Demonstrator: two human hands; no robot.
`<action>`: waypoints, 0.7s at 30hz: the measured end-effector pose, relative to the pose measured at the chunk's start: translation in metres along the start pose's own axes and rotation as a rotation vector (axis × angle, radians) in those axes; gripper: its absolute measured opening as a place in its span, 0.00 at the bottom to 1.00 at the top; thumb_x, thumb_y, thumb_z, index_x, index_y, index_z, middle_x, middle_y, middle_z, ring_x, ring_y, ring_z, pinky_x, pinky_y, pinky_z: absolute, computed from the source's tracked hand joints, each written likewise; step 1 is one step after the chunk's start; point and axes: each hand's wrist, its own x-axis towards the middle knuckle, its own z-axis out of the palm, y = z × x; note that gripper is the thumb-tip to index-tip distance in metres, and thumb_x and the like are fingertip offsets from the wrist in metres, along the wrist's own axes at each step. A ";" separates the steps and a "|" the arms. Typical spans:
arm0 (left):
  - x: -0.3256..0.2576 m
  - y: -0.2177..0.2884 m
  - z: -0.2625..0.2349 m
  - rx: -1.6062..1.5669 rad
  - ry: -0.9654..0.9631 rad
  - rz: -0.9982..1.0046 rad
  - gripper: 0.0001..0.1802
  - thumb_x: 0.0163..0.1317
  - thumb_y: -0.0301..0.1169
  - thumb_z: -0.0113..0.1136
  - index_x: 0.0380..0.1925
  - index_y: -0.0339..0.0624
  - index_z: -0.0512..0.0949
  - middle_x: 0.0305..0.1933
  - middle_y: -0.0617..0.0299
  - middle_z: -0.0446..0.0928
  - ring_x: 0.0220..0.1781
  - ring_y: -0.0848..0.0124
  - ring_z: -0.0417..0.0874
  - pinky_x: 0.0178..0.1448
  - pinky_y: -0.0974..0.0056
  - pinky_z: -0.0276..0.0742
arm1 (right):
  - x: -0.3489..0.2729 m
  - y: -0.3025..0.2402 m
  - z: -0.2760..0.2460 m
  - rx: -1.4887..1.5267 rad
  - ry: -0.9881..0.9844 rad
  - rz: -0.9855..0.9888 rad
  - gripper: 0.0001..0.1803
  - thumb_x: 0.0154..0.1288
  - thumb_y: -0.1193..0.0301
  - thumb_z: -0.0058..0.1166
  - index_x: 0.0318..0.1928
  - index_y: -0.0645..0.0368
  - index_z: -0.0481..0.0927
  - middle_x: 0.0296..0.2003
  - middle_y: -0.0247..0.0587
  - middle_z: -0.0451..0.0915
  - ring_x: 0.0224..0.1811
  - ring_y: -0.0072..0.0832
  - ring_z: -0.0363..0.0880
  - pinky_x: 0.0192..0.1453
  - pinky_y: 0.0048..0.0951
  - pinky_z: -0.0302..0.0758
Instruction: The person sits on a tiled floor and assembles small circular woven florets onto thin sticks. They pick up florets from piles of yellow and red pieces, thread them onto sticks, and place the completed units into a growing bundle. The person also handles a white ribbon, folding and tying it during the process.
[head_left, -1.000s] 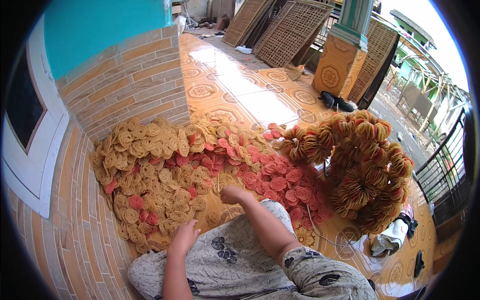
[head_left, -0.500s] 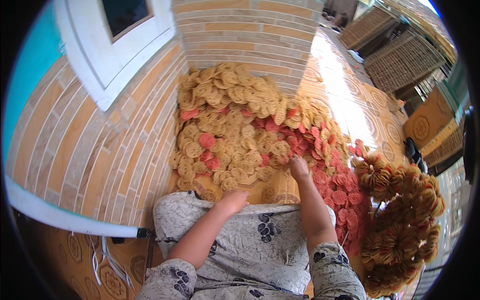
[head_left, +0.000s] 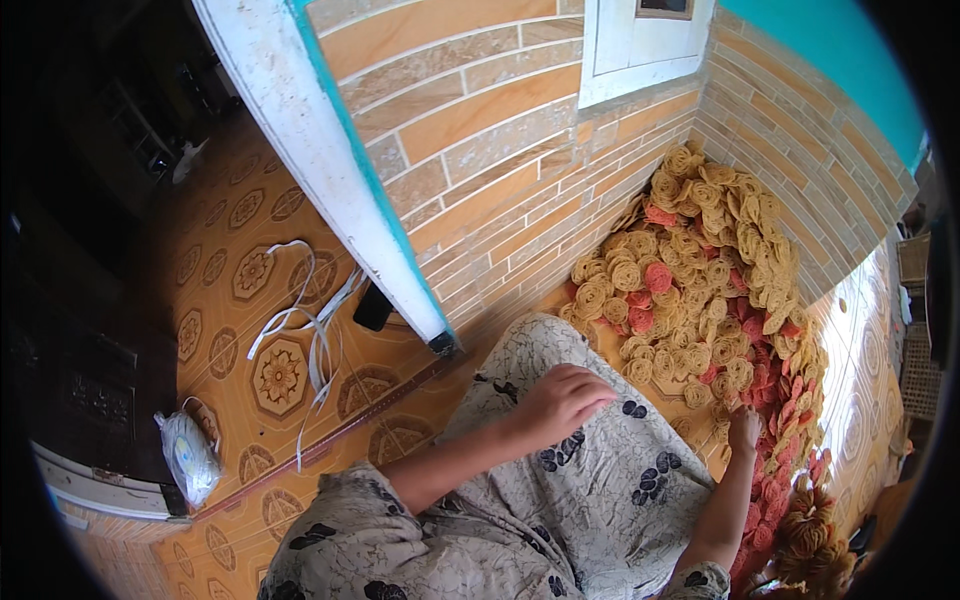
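A big heap of round, swirled, noodle-like crackers [head_left: 700,270] in pale yellow lies on the tiled floor in front of me, to the right. Pink-red crackers [head_left: 768,390] run along the heap's right side. Over the patterned cloth on my lap [head_left: 640,480], my left hand [head_left: 565,403] is raised with its fingers curled together; anything inside them is hidden. My right hand [head_left: 744,428] reaches down to the heap's near edge, fingers closed beside yellow and pink-red crackers. Whatever it pinches is too small to make out.
At lower right lie strung bunches of crackers [head_left: 805,535]. A white door-frame post [head_left: 350,190] and a brick-patterned wall [head_left: 500,170] border the heap. Inside the doorway are white plastic strips [head_left: 318,340], a black object [head_left: 373,306] and a plastic bag [head_left: 188,455].
The view has swung left, bringing the doorway in and shifting the heap rightward. My left hand has come up from near the floor to over my lap. My right hand stays by the heap.
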 end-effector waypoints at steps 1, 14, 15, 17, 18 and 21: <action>-0.023 0.001 -0.021 0.108 0.061 -0.055 0.09 0.58 0.25 0.62 0.40 0.40 0.77 0.45 0.58 0.79 0.48 0.63 0.80 0.55 0.59 0.73 | -0.002 -0.002 0.001 -0.028 0.027 0.007 0.12 0.65 0.73 0.48 0.47 0.63 0.75 0.51 0.48 0.73 0.58 0.46 0.70 0.61 0.49 0.65; -0.279 -0.081 -0.203 0.652 0.520 -1.060 0.11 0.58 0.23 0.59 0.41 0.41 0.78 0.40 0.53 0.78 0.46 0.53 0.79 0.47 0.56 0.77 | -0.006 -0.004 -0.007 0.532 0.265 -0.183 0.19 0.56 0.87 0.40 0.46 0.56 0.69 0.19 0.40 0.65 0.22 0.32 0.67 0.29 0.35 0.66; -0.280 -0.090 -0.209 0.672 0.502 -1.058 0.11 0.57 0.23 0.60 0.41 0.42 0.78 0.39 0.53 0.78 0.45 0.52 0.80 0.48 0.55 0.76 | -0.008 -0.005 -0.008 0.521 0.259 -0.200 0.18 0.56 0.87 0.40 0.46 0.56 0.69 0.19 0.40 0.65 0.22 0.33 0.67 0.29 0.35 0.66; -0.272 -0.115 -0.216 0.773 0.354 -0.968 0.14 0.56 0.28 0.63 0.43 0.45 0.78 0.42 0.52 0.77 0.47 0.51 0.79 0.53 0.52 0.73 | -0.010 -0.007 -0.008 0.465 0.292 -0.190 0.17 0.56 0.88 0.40 0.43 0.56 0.72 0.19 0.40 0.66 0.23 0.33 0.68 0.29 0.35 0.67; -0.265 -0.130 -0.214 0.824 0.272 -0.930 0.17 0.56 0.28 0.63 0.47 0.44 0.75 0.45 0.51 0.76 0.49 0.50 0.78 0.53 0.53 0.74 | -0.010 -0.008 -0.009 0.516 0.288 -0.209 0.17 0.56 0.88 0.40 0.43 0.56 0.72 0.19 0.41 0.66 0.23 0.33 0.68 0.30 0.35 0.67; -0.235 -0.191 -0.199 0.867 0.231 -0.882 0.36 0.53 0.38 0.67 0.62 0.49 0.63 0.59 0.47 0.69 0.58 0.48 0.71 0.60 0.50 0.68 | -0.011 -0.012 -0.007 0.536 0.280 -0.172 0.18 0.57 0.88 0.39 0.44 0.56 0.72 0.20 0.41 0.68 0.23 0.33 0.69 0.30 0.36 0.68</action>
